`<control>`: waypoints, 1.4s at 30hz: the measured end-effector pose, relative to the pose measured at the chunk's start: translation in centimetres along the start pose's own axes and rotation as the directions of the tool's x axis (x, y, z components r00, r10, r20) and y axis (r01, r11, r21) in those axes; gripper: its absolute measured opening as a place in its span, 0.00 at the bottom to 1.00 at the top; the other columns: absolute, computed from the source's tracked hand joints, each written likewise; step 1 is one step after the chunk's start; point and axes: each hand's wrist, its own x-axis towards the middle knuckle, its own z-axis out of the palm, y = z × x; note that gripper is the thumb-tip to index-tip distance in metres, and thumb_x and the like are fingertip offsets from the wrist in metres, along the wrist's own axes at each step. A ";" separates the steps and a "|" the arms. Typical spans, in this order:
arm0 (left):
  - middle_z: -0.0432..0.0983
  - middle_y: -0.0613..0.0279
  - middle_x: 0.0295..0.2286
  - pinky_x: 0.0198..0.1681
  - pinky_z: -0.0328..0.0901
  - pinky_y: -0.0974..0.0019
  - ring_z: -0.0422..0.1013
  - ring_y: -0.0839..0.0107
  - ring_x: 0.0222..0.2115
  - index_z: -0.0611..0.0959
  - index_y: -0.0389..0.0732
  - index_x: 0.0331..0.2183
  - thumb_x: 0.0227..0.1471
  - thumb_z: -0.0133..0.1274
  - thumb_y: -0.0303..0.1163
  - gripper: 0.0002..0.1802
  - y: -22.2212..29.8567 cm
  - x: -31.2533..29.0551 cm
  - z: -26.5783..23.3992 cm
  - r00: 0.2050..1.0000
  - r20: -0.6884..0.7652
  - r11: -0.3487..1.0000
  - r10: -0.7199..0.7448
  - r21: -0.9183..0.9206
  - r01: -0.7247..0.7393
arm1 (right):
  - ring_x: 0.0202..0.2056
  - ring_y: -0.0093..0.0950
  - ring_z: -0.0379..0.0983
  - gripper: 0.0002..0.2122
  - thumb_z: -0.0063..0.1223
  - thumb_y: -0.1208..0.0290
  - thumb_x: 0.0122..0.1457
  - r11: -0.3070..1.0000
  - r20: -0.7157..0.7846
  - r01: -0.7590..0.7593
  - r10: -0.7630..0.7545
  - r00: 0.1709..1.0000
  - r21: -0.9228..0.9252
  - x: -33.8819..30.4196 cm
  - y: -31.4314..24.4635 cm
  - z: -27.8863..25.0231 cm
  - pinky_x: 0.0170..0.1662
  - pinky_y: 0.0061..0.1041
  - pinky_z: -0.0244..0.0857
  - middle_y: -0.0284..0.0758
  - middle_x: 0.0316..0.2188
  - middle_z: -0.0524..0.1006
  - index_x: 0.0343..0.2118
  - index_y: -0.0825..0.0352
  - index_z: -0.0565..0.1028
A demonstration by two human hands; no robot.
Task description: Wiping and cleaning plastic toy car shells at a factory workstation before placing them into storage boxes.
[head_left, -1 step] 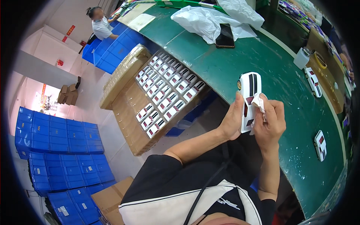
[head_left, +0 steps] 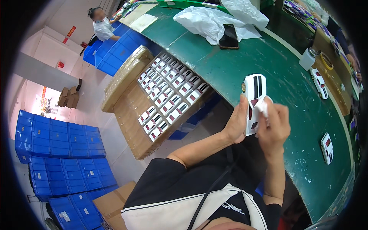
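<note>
Toy car (head_left: 253, 101) — white, twin black stripes, reddish windows — is gripped by the left hand (head_left: 236, 124), the right hand (head_left: 274, 128) pinching a white wad (head_left: 262, 105) beside it.

Dark phone (head_left: 229, 37) lies touching a crumpled white plastic bag (head_left: 196, 22); small white bottle (head_left: 307, 60) sits toward the right. Blue crates (head_left: 63, 134) stacked at left, brown cardboard boxes (head_left: 69, 97) beyond them.
</note>
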 end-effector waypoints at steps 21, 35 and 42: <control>0.68 0.51 0.38 0.38 0.63 0.52 0.66 0.61 0.38 0.59 0.41 0.51 0.49 0.26 0.63 0.39 -1.3 2.6 -0.4 0.956 0.256 0.939 -0.142 -0.271 0.212 | 0.30 0.15 0.68 0.09 0.49 0.76 0.51 0.876 -0.106 -0.363 0.413 0.904 0.317 -0.7 5.6 -5.3 0.31 0.12 0.62 0.30 0.29 0.73 0.37 0.68 0.70; 0.66 0.50 0.41 0.46 0.58 0.49 0.63 0.57 0.43 0.66 0.39 0.46 0.53 0.21 0.57 0.35 -0.8 2.8 -1.4 0.873 0.339 0.684 -0.350 -0.544 0.486 | 0.24 0.25 0.70 0.08 0.54 0.84 0.40 0.946 -0.119 -0.234 0.265 0.957 0.224 0.2 0.8 -5.4 0.26 0.19 0.63 0.36 0.24 0.71 0.27 0.71 0.73; 0.64 0.48 0.38 0.39 0.60 0.55 0.62 0.58 0.37 0.65 0.33 0.44 0.52 0.31 0.50 0.29 0.4 2.5 -2.9 0.860 0.237 0.578 -0.451 -0.657 0.484 | 0.25 0.25 0.71 0.07 0.53 0.74 0.47 0.972 -0.032 -0.193 0.190 0.981 -0.131 -1.6 5.2 -2.2 0.28 0.20 0.63 0.35 0.24 0.74 0.31 0.65 0.74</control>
